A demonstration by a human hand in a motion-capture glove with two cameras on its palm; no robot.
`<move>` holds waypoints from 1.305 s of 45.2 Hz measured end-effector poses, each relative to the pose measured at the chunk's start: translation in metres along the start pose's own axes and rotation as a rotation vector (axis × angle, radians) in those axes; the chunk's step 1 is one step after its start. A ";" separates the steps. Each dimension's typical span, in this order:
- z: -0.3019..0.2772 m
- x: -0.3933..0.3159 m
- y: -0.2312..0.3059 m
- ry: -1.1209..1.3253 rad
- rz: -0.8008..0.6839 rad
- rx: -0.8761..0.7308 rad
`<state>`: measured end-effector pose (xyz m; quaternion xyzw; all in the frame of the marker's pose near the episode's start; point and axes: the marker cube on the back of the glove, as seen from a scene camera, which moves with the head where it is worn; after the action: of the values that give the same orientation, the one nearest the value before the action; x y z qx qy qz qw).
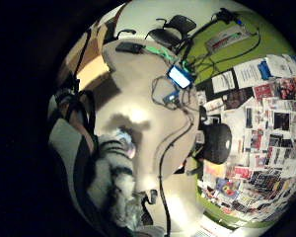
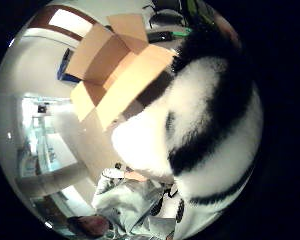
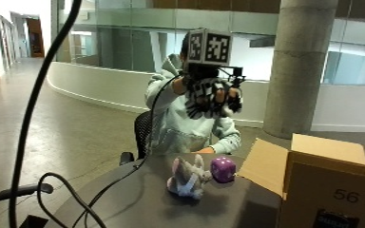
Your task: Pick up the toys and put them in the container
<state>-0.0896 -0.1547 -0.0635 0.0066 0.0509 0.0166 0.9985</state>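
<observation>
Box [image 3: 325, 190] front reads "56" in dark print; label below it too small to read. No other legible txt.

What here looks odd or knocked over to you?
Nothing looks damaged or spilled. The hand holds a striped plush high in the air. A bunny and a purple toy sit on the table by the open box.
</observation>
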 end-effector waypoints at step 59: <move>-0.019 -0.132 -0.049 -0.101 -0.318 0.079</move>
<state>-0.2209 -0.2081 -0.0700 0.0383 0.0017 -0.1441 0.9888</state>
